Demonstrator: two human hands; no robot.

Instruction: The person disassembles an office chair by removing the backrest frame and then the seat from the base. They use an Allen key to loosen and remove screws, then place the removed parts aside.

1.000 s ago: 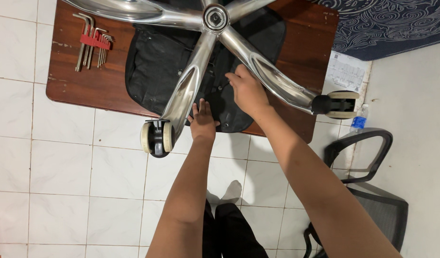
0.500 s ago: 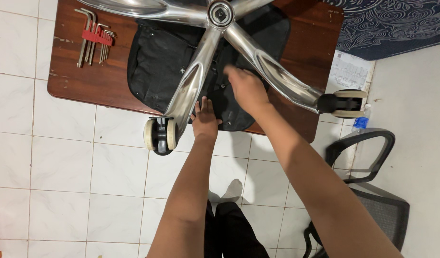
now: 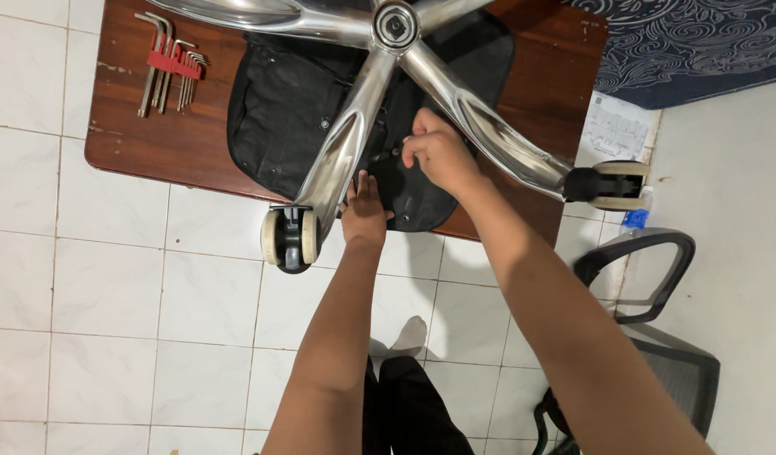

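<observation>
An upturned office chair lies on a low brown wooden table (image 3: 169, 147). Its black seat underside (image 3: 278, 118) faces up, and the chrome star base (image 3: 354, 126) spreads above it with castor wheels (image 3: 288, 238) at the leg ends. My left hand (image 3: 364, 211) rests flat on the seat's near edge, beside a chrome leg. My right hand (image 3: 438, 152) is between two chrome legs, fingers pinched on a small dark part at the seat underside; what it grips is too small to name.
A set of hex keys in a red holder (image 3: 170, 63) lies at the table's left end. A paper sheet (image 3: 617, 126) and a dark patterned rug (image 3: 699, 42) are at the right. A black chair armrest and mesh back (image 3: 649, 278) stand on the white tiled floor.
The view has shifted slightly. My right hand has moved a little up toward the hub; my left hand stays on the seat edge.
</observation>
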